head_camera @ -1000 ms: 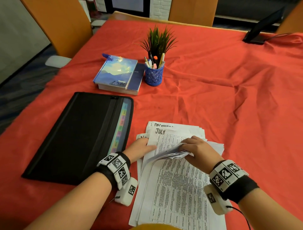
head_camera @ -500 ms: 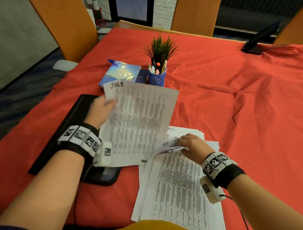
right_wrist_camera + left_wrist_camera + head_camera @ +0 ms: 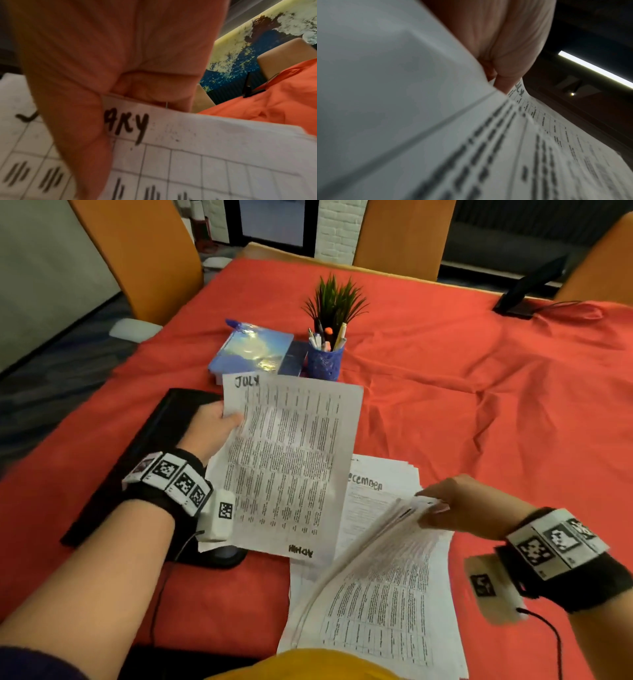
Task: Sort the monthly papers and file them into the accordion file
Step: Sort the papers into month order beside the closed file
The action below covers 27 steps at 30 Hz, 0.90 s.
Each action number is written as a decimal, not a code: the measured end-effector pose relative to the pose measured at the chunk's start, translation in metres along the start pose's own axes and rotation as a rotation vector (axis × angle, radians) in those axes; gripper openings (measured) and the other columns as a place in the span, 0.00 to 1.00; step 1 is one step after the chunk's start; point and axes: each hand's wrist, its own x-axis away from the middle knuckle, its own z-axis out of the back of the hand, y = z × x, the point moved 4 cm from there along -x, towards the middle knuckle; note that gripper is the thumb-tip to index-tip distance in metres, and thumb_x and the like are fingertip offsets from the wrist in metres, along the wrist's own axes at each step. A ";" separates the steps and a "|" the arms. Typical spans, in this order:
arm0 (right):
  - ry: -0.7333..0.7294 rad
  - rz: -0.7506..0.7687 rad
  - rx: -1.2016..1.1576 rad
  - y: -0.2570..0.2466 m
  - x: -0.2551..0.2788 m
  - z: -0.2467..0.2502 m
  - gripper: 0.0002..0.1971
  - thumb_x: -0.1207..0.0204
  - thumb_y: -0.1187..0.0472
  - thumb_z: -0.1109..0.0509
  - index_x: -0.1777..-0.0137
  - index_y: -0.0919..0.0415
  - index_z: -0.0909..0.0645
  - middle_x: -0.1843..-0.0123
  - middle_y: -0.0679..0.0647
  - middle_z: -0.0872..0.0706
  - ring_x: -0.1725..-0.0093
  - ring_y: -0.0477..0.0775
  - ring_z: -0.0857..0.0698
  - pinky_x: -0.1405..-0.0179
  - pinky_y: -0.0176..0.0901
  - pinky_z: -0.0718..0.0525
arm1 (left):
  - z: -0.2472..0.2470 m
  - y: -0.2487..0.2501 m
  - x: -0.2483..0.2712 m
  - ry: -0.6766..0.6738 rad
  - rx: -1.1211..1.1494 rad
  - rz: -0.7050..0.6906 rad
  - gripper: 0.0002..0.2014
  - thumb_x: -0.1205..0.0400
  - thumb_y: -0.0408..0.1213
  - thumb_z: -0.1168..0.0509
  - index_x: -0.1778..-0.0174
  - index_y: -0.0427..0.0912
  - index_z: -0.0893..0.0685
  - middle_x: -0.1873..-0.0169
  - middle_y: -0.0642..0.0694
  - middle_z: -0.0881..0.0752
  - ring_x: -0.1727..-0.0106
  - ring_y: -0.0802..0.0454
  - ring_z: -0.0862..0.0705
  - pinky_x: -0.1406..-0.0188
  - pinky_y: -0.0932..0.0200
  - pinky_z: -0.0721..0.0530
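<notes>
My left hand (image 3: pixel 219 422) grips the left edge of the printed sheets headed "JULY" (image 3: pixel 291 460) and holds them up above the black accordion file (image 3: pixel 161 436), which lies flat at the left and is partly hidden behind them. In the left wrist view the JULY sheets (image 3: pixel 505 148) fill the frame under my thumb. My right hand (image 3: pixel 442 508) pinches the top edge of a bundle of papers (image 3: pixel 376 587) and lifts it off the pile. The top sheet of that bundle (image 3: pixel 188 142) reads "...ARY" under my thumb. Below the bundle lies a sheet headed "December" (image 3: pixel 373 491).
A blue book (image 3: pixel 253 350) and a blue pen cup (image 3: pixel 324 361) with a small green plant (image 3: pixel 334 301) behind it stand beyond the file. A black stand (image 3: pixel 527 292) sits at the far right on the red tablecloth (image 3: pixel 479 405). Orange chairs (image 3: pixel 144 254) surround the table.
My left hand lifted the JULY sheets off the pile and carried them left, above the file. My right hand raised the top edge of its bundle, baring the December sheet.
</notes>
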 end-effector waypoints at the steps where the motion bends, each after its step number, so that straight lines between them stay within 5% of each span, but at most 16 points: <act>1: -0.044 -0.014 -0.024 -0.004 0.009 0.006 0.19 0.30 0.63 0.25 0.71 0.35 0.19 0.76 0.31 0.21 0.72 0.29 0.25 0.69 0.29 0.27 | -0.014 -0.007 0.001 -0.031 0.005 0.019 0.11 0.18 0.29 0.39 0.45 0.43 0.15 0.45 0.43 0.14 0.46 0.48 0.15 0.39 0.51 0.19; 3: -0.110 -0.056 -0.049 -0.012 0.027 0.018 0.23 0.30 0.63 0.25 0.73 0.30 0.21 0.75 0.31 0.19 0.72 0.29 0.23 0.68 0.28 0.23 | -0.042 -0.016 0.006 -0.102 -0.019 0.051 0.09 0.18 0.30 0.38 0.48 0.42 0.14 0.46 0.41 0.13 0.49 0.48 0.14 0.42 0.50 0.18; 8: -0.248 -0.141 -0.210 -0.026 0.048 0.045 0.06 0.31 0.68 0.24 0.58 0.56 0.12 0.60 0.50 0.08 0.58 0.47 0.10 0.53 0.49 0.13 | -0.085 -0.003 0.015 -0.213 -0.005 0.064 0.12 0.18 0.30 0.37 0.42 0.32 0.16 0.47 0.39 0.13 0.44 0.44 0.16 0.38 0.49 0.20; 14: -0.246 -0.149 -0.328 -0.029 0.026 0.060 0.09 0.32 0.73 0.25 0.55 0.61 0.12 0.58 0.52 0.08 0.59 0.49 0.10 0.58 0.37 0.14 | -0.110 0.001 0.023 -0.299 0.101 0.121 0.13 0.25 0.32 0.32 0.46 0.35 0.14 0.49 0.39 0.12 0.46 0.42 0.14 0.38 0.43 0.18; 18: -0.263 -0.211 -0.209 -0.011 -0.012 0.035 0.10 0.33 0.70 0.24 0.58 0.53 0.14 0.57 0.50 0.09 0.58 0.47 0.11 0.53 0.40 0.15 | -0.138 -0.027 0.059 -0.438 0.129 0.182 0.09 0.20 0.25 0.38 0.46 0.32 0.15 0.52 0.36 0.12 0.53 0.43 0.14 0.49 0.52 0.16; 23: -0.160 -0.311 0.081 0.012 -0.055 -0.006 0.13 0.29 0.62 0.26 0.44 0.55 0.17 0.50 0.48 0.12 0.54 0.47 0.17 0.51 0.37 0.22 | -0.148 -0.061 0.073 -0.485 0.308 0.323 0.10 0.14 0.28 0.45 0.53 0.39 0.17 0.56 0.42 0.13 0.58 0.51 0.14 0.57 0.61 0.14; 25: -0.110 -0.317 0.074 0.016 -0.066 -0.020 0.14 0.28 0.62 0.27 0.42 0.57 0.18 0.47 0.49 0.13 0.54 0.47 0.18 0.53 0.35 0.23 | -0.149 -0.061 0.076 -0.501 0.406 0.380 0.10 0.14 0.32 0.44 0.52 0.40 0.17 0.54 0.43 0.13 0.57 0.55 0.13 0.49 0.60 0.15; 27: -0.045 -0.304 0.060 0.016 -0.073 -0.028 0.13 0.27 0.64 0.29 0.43 0.58 0.18 0.47 0.51 0.13 0.55 0.47 0.19 0.56 0.35 0.24 | -0.148 -0.061 0.075 -0.501 0.411 0.408 0.14 0.18 0.45 0.36 0.43 0.40 0.17 0.47 0.43 0.12 0.44 0.52 0.14 0.32 0.50 0.23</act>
